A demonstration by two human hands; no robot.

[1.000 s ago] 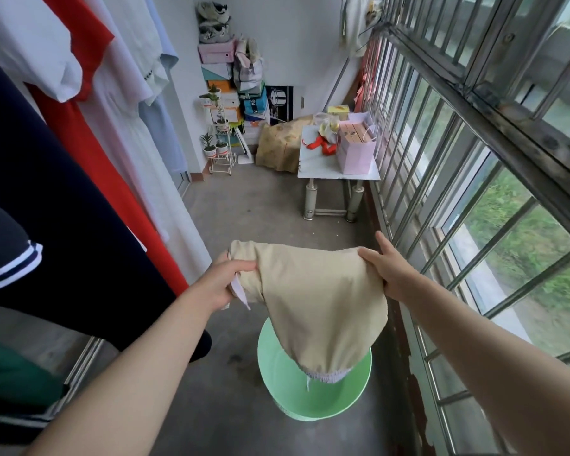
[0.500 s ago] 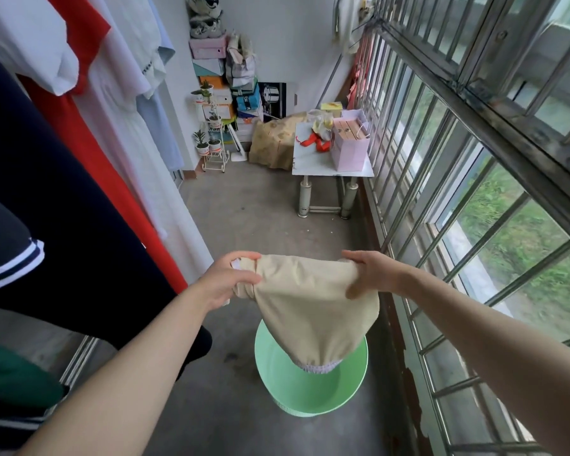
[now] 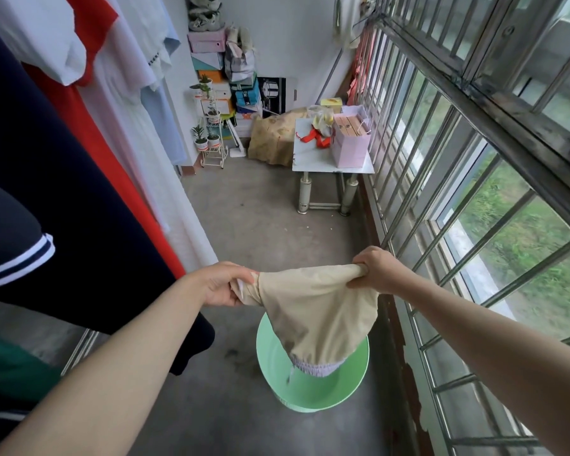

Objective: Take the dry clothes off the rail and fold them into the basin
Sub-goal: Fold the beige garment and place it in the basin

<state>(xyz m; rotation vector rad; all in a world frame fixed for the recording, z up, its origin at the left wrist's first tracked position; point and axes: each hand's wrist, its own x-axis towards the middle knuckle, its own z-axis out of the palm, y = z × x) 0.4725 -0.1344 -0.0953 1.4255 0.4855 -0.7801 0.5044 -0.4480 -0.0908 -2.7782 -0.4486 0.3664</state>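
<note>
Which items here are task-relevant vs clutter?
In the job:
- beige garment, held by left hand and right hand
- green basin below it
- hanging clothes at left

Lying about:
- small table
- pink bag
- stacked boxes
- plant stand

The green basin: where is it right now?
In the head view, the green basin sits on the concrete floor, lower centre, under the beige garment, near the window grille.

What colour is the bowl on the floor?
The basin is light green, seen best in the head view, under the tan garment.
</note>
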